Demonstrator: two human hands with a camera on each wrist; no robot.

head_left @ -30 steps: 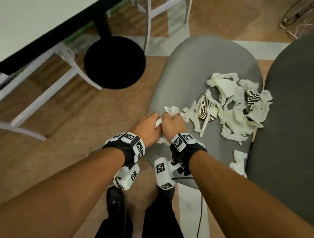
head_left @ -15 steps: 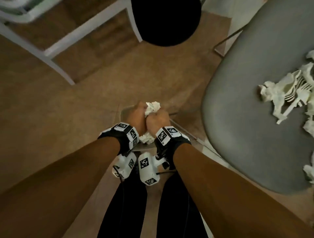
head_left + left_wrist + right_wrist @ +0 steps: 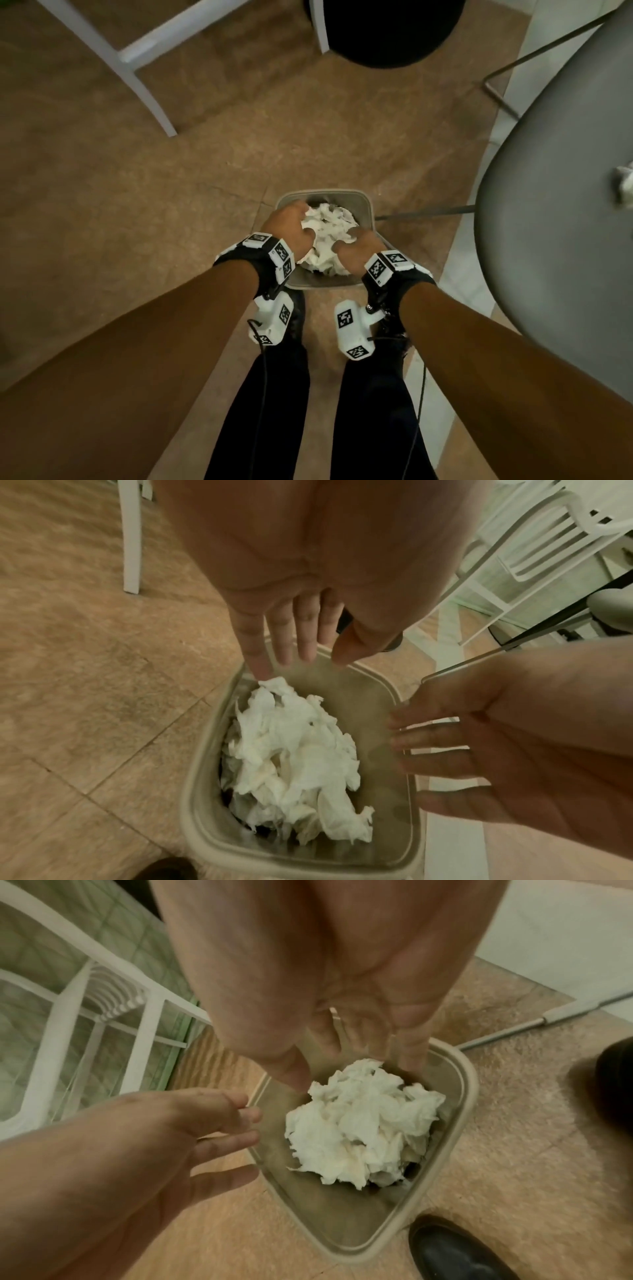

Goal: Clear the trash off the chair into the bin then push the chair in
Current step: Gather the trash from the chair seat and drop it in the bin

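Note:
A beige bin (image 3: pixel 363 202) stands on the floor just ahead of my feet. A wad of white crumpled paper (image 3: pixel 327 236) sits in its mouth. My left hand (image 3: pixel 291 229) and right hand (image 3: pixel 356 245) flank the wad, both open. In the left wrist view the left hand (image 3: pixel 301 658) has straight fingers above the paper (image 3: pixel 298 750), and its outermost fingertip is at the paper's edge. In the right wrist view the right hand (image 3: pixel 346 1064) hangs spread over the paper (image 3: pixel 363 1129) and bin (image 3: pixel 459 1123). The grey chair (image 3: pixel 555 205) is at the right, with one white scrap (image 3: pixel 623 185) showing at the frame's edge.
White chair legs (image 3: pixel 147 89) cross the upper left. A black round table base (image 3: pixel 387 31) lies ahead. A thin metal chair leg (image 3: pixel 428 214) runs from the bin toward the grey seat. My black shoe (image 3: pixel 455 1250) stands beside the bin.
Both hands carried the paper wad from the chair seat leftward and down over the bin, then spread apart and let go. The view has swung down toward the bin.

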